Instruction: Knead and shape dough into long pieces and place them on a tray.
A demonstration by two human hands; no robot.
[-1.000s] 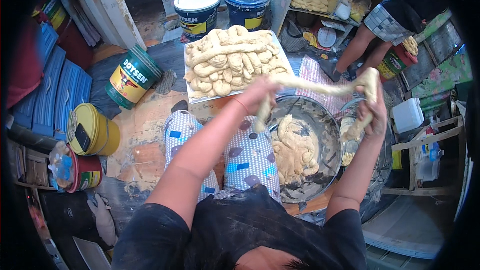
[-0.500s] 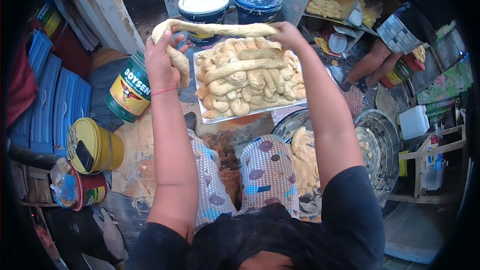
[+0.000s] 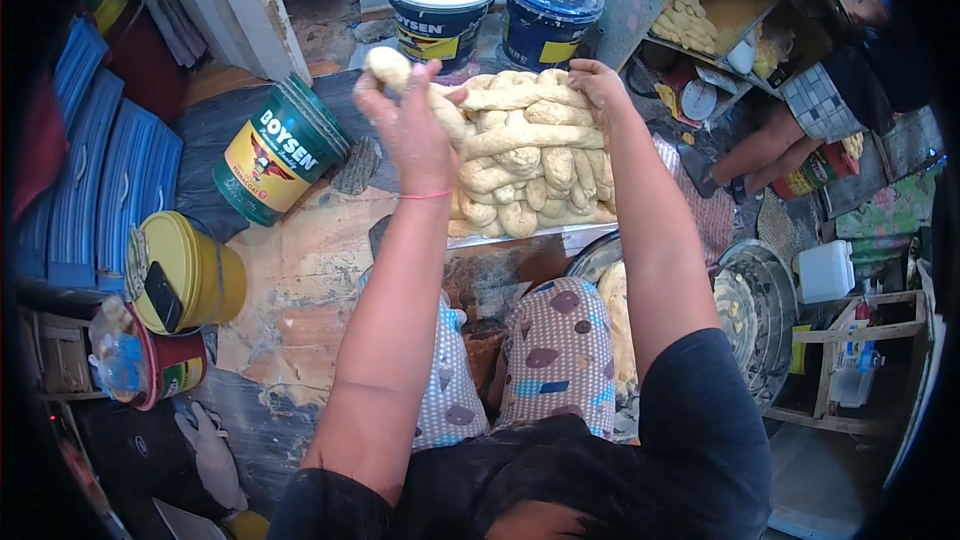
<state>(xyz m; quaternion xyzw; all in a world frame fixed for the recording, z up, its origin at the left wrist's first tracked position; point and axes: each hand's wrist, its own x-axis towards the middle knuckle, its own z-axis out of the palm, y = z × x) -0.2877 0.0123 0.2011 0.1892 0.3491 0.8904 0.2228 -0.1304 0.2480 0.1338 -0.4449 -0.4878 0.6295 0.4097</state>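
My left hand (image 3: 410,130) grips one end of a long, pale dough rope (image 3: 445,115), whose rounded tip sticks up above my fingers at the back left of the dough pile. My right hand (image 3: 600,90) has curled fingers on the rope's right end, atop the pile. The pile (image 3: 530,165) is many thick, lumpy ropes and coils stacked on a metal tray (image 3: 540,236). Below the right side of the tray, more dough (image 3: 620,305) lies in a dark round basin (image 3: 590,255), partly hidden by my arm and knee.
Lidded buckets (image 3: 440,15) stand behind the tray, a tilted green bucket (image 3: 270,155) and yellow bucket (image 3: 205,280) at left. Another round basin (image 3: 775,320) sits at right. A co-worker's legs (image 3: 760,150) stand at upper right near shelves (image 3: 720,60) holding dough.
Both hands have swung forward and left from over the basin with the rope, then lowered it across the pile's top. The right hand has moved slightly right, the left hand rightward since half a second ago.
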